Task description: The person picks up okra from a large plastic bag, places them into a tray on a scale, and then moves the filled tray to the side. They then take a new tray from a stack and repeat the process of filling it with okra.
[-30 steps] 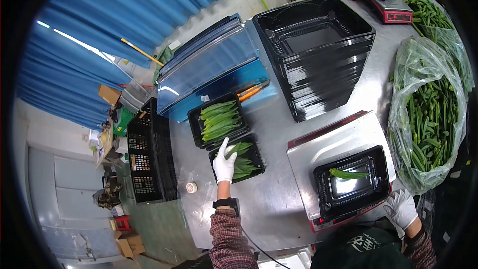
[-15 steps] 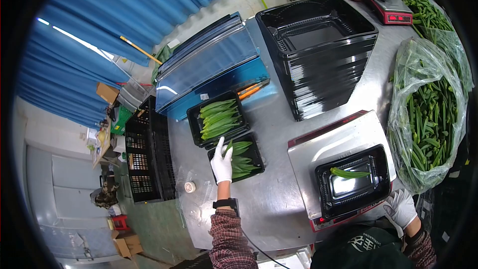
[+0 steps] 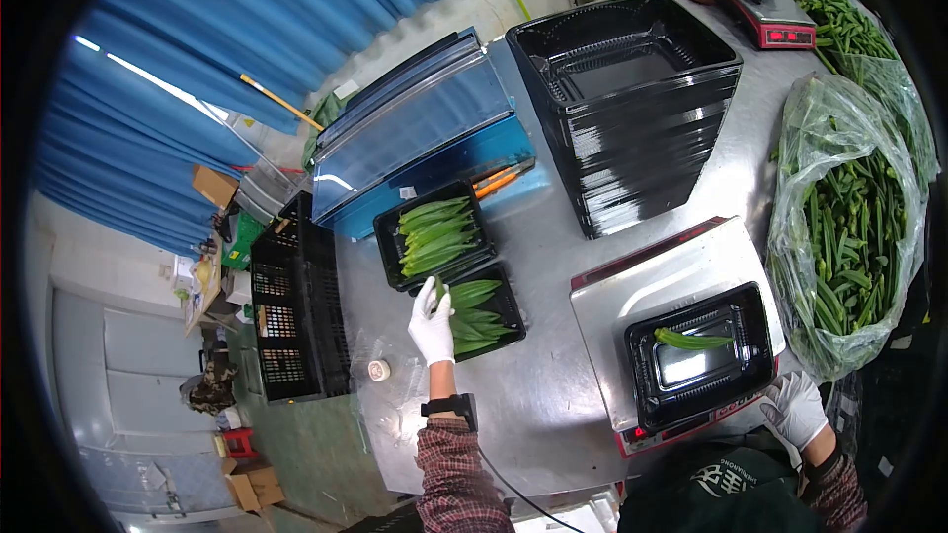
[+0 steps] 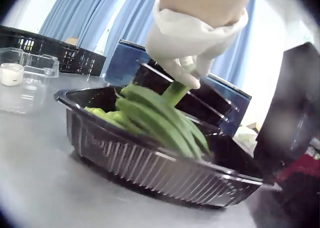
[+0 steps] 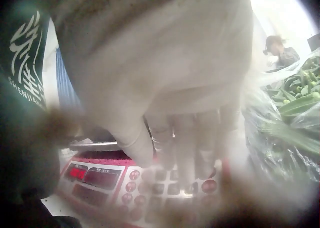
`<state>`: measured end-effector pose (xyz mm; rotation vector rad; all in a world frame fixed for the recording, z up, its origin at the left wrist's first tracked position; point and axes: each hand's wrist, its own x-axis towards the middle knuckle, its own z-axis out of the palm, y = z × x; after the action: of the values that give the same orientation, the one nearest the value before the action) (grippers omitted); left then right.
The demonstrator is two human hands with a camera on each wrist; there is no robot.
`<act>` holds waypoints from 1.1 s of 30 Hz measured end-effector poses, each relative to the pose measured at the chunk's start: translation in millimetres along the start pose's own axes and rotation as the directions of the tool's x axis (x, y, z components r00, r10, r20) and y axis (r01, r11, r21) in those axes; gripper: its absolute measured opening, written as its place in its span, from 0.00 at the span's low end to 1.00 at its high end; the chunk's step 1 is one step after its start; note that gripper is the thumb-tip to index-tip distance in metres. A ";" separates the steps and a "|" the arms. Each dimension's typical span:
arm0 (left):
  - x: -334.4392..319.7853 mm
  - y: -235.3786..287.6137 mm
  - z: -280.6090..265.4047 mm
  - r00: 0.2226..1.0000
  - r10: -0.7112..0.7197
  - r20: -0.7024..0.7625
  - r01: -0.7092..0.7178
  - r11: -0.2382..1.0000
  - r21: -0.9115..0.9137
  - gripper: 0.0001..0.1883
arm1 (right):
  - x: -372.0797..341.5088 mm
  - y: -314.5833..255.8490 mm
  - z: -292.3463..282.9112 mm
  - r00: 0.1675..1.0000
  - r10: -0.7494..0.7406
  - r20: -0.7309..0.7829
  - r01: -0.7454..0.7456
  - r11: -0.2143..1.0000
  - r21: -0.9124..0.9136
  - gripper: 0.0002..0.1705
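My gloved left hand (image 3: 432, 324) is over the left side of a black plastic tray (image 4: 140, 163) that holds okra pods (image 3: 474, 326). Between its thumb and fingers it pinches an okra pod (image 4: 175, 93), tilted above the others. A second black tray with a neat row of okra (image 3: 434, 235) stands just behind. My gloved right hand (image 3: 795, 410) rests at the front right corner of a scale (image 3: 604, 336), its fingers extended over the keypad (image 5: 131, 186). On the scale sits another black tray (image 3: 640, 400) with one okra pod (image 3: 693, 342) in it.
A tall stack of black trays (image 3: 642, 158) stands at the back. Plastic bags of okra (image 3: 859, 257) line the right side. Left are a white roll (image 3: 379, 370), a black crate (image 3: 326, 316) and a blue box (image 3: 434, 163) beside orange-handled tools (image 3: 502, 180).
My left hand has shifted slightly left and toward me over the near okra tray, uncovering more pods. The right hand has stayed at the scale.
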<state>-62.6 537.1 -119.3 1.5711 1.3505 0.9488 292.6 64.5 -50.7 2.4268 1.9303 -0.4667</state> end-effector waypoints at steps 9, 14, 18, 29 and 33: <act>-61.3 111.6 5.4 0.981 0.127 -0.148 -0.161 0.956 -0.246 0.32 | 0.1 -4.4 -13.6 0.982 -0.094 -0.164 0.090 0.995 -0.031 0.17; -108.1 166.3 10.7 0.989 0.138 -0.055 -0.148 0.926 -0.347 0.35 | -5.3 -11.4 -23.1 0.970 -0.105 -0.220 0.104 0.994 -0.020 0.16; -152.5 195.4 27.4 0.988 0.120 0.100 -0.062 0.887 -0.458 0.33 | -7.4 -24.7 -40.1 0.966 -0.122 -0.229 0.142 0.987 0.073 0.17; -298.2 242.1 163.6 0.842 0.076 0.534 0.310 0.742 -0.595 0.38 | -19.7 -64.7 -68.6 0.935 0.135 -0.327 0.258 0.374 0.891 0.35; -335.5 230.0 195.5 0.672 0.167 0.722 0.424 0.713 -0.559 0.40 | -64.6 -22.7 -48.5 0.911 0.311 -0.272 0.073 0.528 0.846 0.21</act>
<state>155.3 165.7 15.7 1.0138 0.4067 0.4989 269.1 17.6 14.9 3.4689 1.8866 -1.2687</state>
